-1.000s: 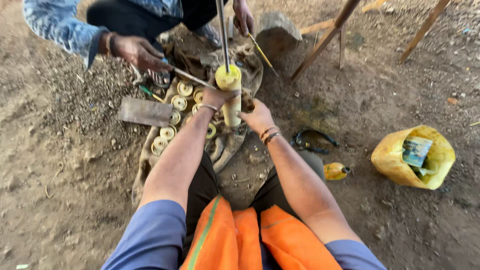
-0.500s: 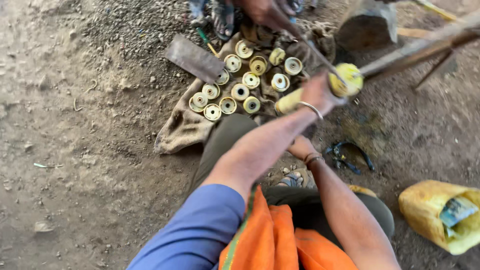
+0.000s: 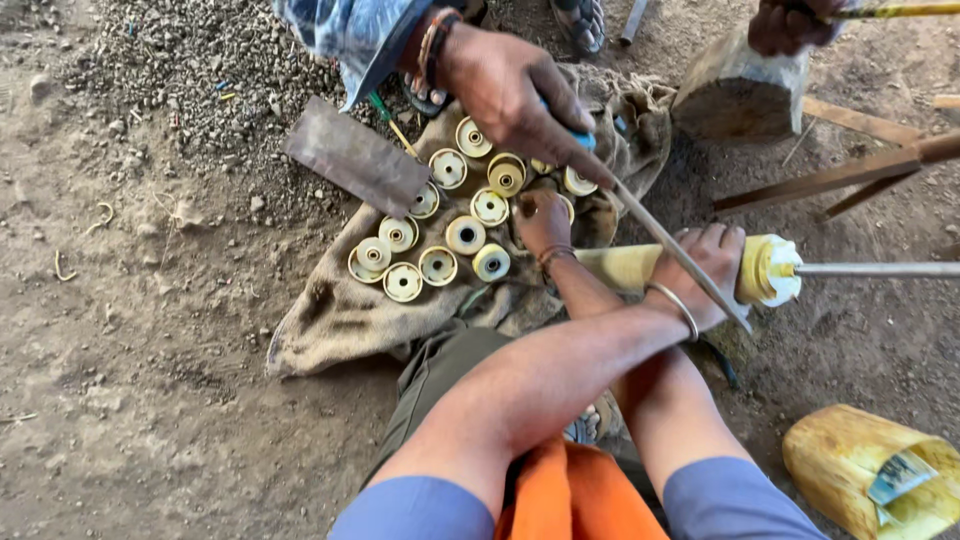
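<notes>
About a dozen cut rings (image 3: pixel 466 235) lie on the sack (image 3: pixel 340 315). Right hand (image 3: pixel 543 220) rests among them, fingers curled. Left hand (image 3: pixel 700 270) grips the uncut tube (image 3: pixel 625 268) at right.

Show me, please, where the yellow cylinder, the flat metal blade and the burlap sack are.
yellow cylinder (image 3: pixel 757 270): head view, its ridged end.
flat metal blade (image 3: pixel 355 155): head view, mid-face.
burlap sack (image 3: pixel 340 315): head view, bare lower-left cloth.

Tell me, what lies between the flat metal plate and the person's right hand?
In the head view, round yellow spools on a burlap sack lie between the plate and the right hand.
</notes>
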Demonstrator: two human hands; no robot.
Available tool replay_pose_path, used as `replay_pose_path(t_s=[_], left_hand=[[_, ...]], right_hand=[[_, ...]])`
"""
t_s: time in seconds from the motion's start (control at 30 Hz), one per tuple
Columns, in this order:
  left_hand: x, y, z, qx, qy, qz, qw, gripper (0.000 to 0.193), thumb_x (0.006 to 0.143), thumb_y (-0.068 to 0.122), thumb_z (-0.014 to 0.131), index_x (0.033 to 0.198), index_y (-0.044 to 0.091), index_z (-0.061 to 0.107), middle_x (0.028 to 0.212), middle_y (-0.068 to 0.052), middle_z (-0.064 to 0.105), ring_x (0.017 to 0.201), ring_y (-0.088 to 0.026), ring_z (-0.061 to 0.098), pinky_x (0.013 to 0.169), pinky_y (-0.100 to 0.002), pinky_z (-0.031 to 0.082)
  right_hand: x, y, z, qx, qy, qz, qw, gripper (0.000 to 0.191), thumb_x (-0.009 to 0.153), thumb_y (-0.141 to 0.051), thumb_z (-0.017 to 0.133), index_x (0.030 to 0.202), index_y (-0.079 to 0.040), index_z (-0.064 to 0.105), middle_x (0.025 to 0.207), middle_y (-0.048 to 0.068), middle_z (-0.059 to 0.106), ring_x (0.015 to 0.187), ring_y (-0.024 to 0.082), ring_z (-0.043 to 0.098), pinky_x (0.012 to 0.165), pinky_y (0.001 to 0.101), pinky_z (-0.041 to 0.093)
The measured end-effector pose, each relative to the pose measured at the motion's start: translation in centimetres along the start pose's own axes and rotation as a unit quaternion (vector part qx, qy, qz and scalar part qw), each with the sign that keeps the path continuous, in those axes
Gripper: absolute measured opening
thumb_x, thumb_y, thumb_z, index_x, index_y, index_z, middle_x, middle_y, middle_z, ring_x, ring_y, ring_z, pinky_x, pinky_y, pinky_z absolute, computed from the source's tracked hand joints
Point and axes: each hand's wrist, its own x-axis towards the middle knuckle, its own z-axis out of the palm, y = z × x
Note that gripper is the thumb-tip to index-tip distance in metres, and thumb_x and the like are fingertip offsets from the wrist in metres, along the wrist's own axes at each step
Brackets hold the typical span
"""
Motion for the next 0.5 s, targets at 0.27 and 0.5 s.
replay_pose_path(t_s=[0.27, 0.5], left_hand=[[1.6, -1.2, -1.1, 0.004, -0.011, 0.027, 1.0, 0.085, 0.045, 0.047, 0.093, 0.111, 0.005, 0.058, 0.106, -0.014, 0.068, 0.102, -0.031, 0.07, 0.092, -0.044, 0.055], [3.7, -2.2, -2.0, 0.014, -0.104, -0.002, 0.994, 0.084, 0.048, 0.051, 0.095, 0.11, 0.007, 0.061, 0.112, -0.014, 0.07, 0.111, -0.031, 0.069, 0.101, -0.041, 0.055]], right_hand=[[9.7, -2.8, 5.1, -0.126, -0.149, 0.024, 0.981, 0.021, 0.079, -0.02, 0.076, 0.096, -0.007, 0.076, 0.091, 0.015, 0.073, 0.083, 0.034, 0.069, 0.075, 0.0442, 0.054], [10.5, -2.5, 5.3, -0.12, -0.165, 0.041, 0.978, 0.018, 0.081, -0.016, 0.071, 0.094, -0.005, 0.075, 0.088, 0.014, 0.073, 0.08, 0.031, 0.068, 0.071, 0.043, 0.053]])
